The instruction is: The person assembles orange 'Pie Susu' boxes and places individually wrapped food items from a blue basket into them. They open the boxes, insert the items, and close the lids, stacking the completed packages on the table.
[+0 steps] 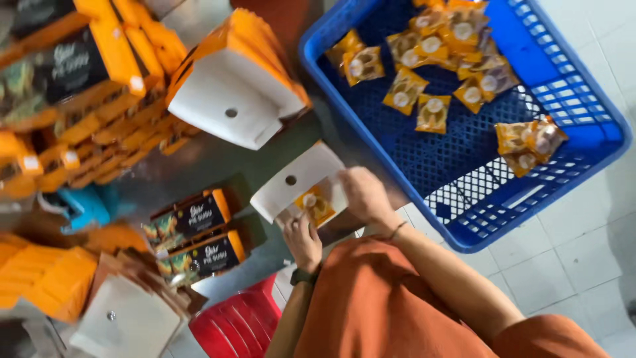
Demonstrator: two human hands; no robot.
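Note:
My left hand (303, 240), with a dark watch on its wrist, grips the lower edge of a white carton (291, 180) with a round hole in its side. My right hand (363, 194), a thin band on its wrist, pinches an orange snack packet (315, 205) at the carton's open end. The packet lies partly inside the carton, between my two hands. A blue plastic basket (583, 139) to the right of my hands holds several more orange packets (432, 111).
A stack of flat orange-and-white cartons (232, 93) lies above my hands. Two closed black-and-orange boxes (195, 235) sit to the left, with more piled at the upper left (73, 73). A red plastic stool (238, 325) stands below. White floor tiles (570, 265) are at the right.

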